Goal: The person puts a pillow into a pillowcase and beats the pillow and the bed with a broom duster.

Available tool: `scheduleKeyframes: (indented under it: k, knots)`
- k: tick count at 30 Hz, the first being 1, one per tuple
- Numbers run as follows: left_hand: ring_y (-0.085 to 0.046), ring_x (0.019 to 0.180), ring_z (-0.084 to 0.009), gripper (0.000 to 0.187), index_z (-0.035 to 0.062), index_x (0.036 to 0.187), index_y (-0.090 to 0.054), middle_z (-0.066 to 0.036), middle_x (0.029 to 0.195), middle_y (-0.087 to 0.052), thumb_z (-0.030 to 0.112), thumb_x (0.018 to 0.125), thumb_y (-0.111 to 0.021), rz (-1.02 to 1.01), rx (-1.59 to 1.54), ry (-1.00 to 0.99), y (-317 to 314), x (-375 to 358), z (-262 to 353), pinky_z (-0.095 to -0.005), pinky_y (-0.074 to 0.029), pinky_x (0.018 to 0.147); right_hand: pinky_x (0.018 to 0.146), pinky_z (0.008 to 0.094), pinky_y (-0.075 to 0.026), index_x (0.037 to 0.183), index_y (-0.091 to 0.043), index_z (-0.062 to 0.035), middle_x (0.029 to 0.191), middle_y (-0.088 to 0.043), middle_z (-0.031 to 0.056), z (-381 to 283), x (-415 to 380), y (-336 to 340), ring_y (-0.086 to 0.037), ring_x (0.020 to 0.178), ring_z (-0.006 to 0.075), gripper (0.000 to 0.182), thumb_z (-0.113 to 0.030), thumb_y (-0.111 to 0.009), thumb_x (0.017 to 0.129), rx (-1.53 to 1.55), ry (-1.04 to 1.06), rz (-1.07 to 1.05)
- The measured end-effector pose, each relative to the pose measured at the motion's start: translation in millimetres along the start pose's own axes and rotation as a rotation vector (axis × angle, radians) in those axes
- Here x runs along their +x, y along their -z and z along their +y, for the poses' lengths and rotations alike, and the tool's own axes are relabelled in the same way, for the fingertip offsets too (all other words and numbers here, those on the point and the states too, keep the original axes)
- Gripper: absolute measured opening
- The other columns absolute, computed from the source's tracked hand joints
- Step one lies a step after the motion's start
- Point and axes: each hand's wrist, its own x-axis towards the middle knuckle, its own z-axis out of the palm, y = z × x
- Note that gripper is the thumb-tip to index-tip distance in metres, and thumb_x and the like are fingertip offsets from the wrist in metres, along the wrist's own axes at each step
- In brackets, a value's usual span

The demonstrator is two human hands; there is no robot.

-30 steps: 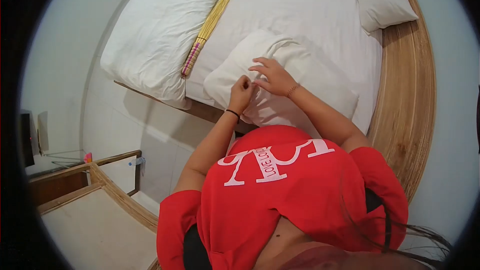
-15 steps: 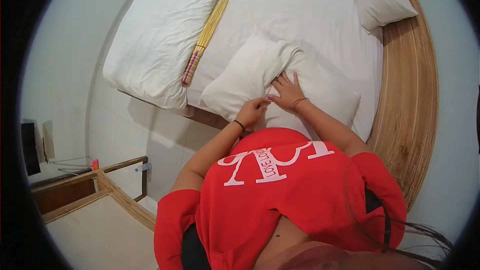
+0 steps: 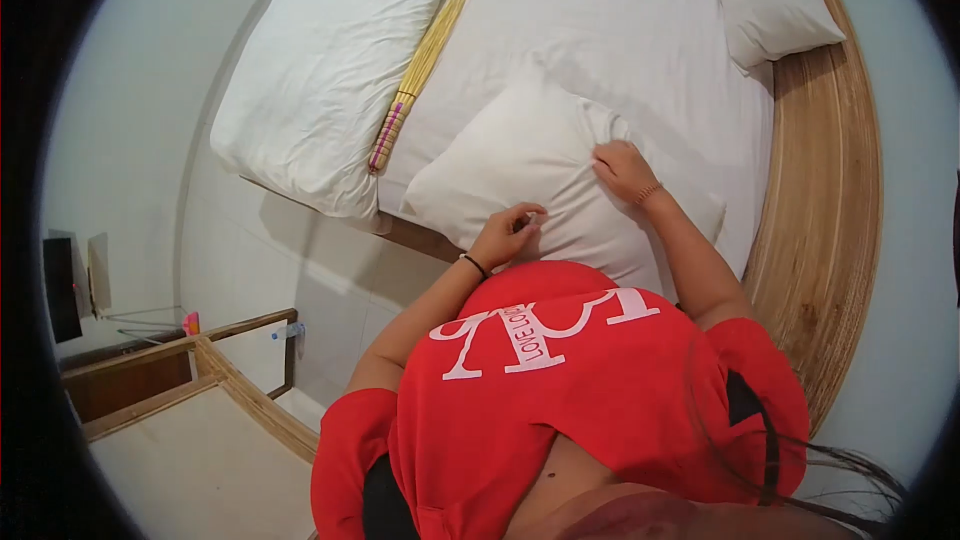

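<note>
A white pillow (image 3: pixel 490 155) in a creased white pillowcase lies on the bed's near end, against my red shirt. My right hand (image 3: pixel 627 172), with a thin band on its wrist, is closed on a fold of the pillowcase, and creases run out from the grip. Lower and to the left, my left hand (image 3: pixel 508 233) has curled fingers pinching a bit of white cloth at the pillowcase's near part. A dark band circles that wrist. The fingertips of my right hand are partly hidden in the cloth.
A yellow hand broom (image 3: pixel 410 90) with a bound handle lies beside a folded white bedding pile (image 3: pixel 310 80) at left. Another white pillow (image 3: pixel 775 0) rests at upper right by the wooden headboard (image 3: pixel 825 190). Wood-framed furniture (image 3: pixel 240 390) stands lower left.
My right hand has gone from lying spread on the pillow to a closed grip, farther right. The fold at the middle has been drawn across, and the cloth is tauter. My left hand has hardly moved.
</note>
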Motion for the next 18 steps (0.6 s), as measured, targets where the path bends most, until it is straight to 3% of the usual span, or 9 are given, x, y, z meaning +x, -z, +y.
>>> scheduleKeyframes:
  k: [1,4,6,8,10,11,14,17,18]
  knots:
    - [-0.047,0.064,-0.0086,0.025,0.0058,0.105,-0.059,-0.001,0.071,-0.056,0.004,0.079,-0.060,-0.021,-0.008,-0.021,-1,-3,-1,-0.0251,-0.041,0.060,0.099,0.0394,-0.033,0.083,-0.058,-0.0046,0.092,-0.059,0.0100,6,-14,-3,-0.056,0.090,0.0278,0.017,-0.020,-0.052,0.084,0.055,0.008,0.023]
    - [-0.050,0.069,-0.0065,0.021,0.0046,0.100,-0.060,0.000,0.076,-0.058,0.004,0.079,-0.059,-0.055,-0.032,0.019,6,0,-36,-0.0233,-0.043,0.063,0.097,0.0389,-0.036,0.094,-0.059,-0.0020,0.101,-0.059,0.0135,31,-34,-14,-0.056,0.096,0.0278,0.025,-0.025,-0.052,0.087,0.637,-0.104,0.237]
    - [-0.051,0.074,-0.0048,0.016,0.0036,0.098,-0.061,0.002,0.082,-0.059,0.003,0.082,-0.058,-0.060,0.001,0.090,19,0,-46,-0.0206,-0.043,0.066,0.098,0.0373,-0.037,0.109,-0.057,-0.0010,0.116,-0.056,0.0168,95,-39,-22,-0.053,0.107,0.0300,0.039,-0.033,-0.055,0.087,0.448,-0.407,0.430]
    - [-0.053,0.077,-0.0052,0.013,0.0033,0.095,-0.061,0.001,0.083,-0.060,0.003,0.081,-0.059,-0.076,-0.083,0.150,23,-2,-36,-0.0209,-0.044,0.069,0.099,0.0361,-0.037,0.119,-0.053,-0.0029,0.127,-0.049,0.0169,150,-57,-19,-0.051,0.111,0.0321,0.056,-0.045,-0.057,0.083,0.013,-0.571,0.444]
    - [-0.054,0.077,-0.0056,0.012,0.0031,0.092,-0.061,0.001,0.083,-0.061,0.003,0.081,-0.059,-0.101,-0.108,0.194,24,-3,-24,-0.0213,-0.045,0.070,0.098,0.0362,-0.037,0.122,-0.052,-0.0034,0.130,-0.048,0.0183,200,-74,-36,-0.050,0.113,0.0330,0.064,-0.051,-0.056,0.080,0.100,-0.836,0.257]
    - [-0.055,0.077,-0.0058,0.011,0.0031,0.092,-0.061,0.001,0.082,-0.061,0.003,0.081,-0.059,-0.115,-0.091,0.211,25,-3,-20,-0.0215,-0.045,0.070,0.098,0.0362,-0.038,0.123,-0.051,-0.0037,0.131,-0.047,0.0190,196,-74,-32,-0.050,0.114,0.0334,0.068,-0.055,-0.055,0.079,0.146,-0.965,0.163]
    - [-0.055,0.072,-0.0059,0.009,0.0038,0.090,-0.061,0.002,0.079,-0.060,0.003,0.081,-0.059,-0.122,-0.142,0.204,28,0,-30,-0.0211,-0.046,0.066,0.094,0.0371,-0.040,0.119,-0.055,-0.0035,0.123,-0.054,0.0199,172,-67,-12,-0.054,0.109,0.0334,0.069,-0.059,-0.053,0.078,0.037,-0.979,-0.056]
    - [-0.056,0.070,-0.0069,0.007,0.0043,0.088,-0.061,0.001,0.078,-0.060,0.004,0.081,-0.060,-0.157,-0.267,0.260,37,-1,-44,-0.0214,-0.046,0.064,0.089,0.0371,-0.043,0.113,-0.059,-0.0029,0.110,-0.061,0.0201,117,-58,15,-0.057,0.103,0.0321,0.061,-0.055,-0.054,0.080,0.255,-0.776,-0.048]
    - [-0.057,0.070,-0.0074,0.006,0.0044,0.087,-0.061,0.000,0.078,-0.061,0.004,0.081,-0.061,-0.173,-0.309,0.291,42,0,-45,-0.0217,-0.047,0.064,0.086,0.0369,-0.043,0.111,-0.060,-0.0029,0.107,-0.062,0.0202,84,-55,30,-0.059,0.101,0.0317,0.059,-0.053,-0.054,0.081,0.222,-0.734,0.082]
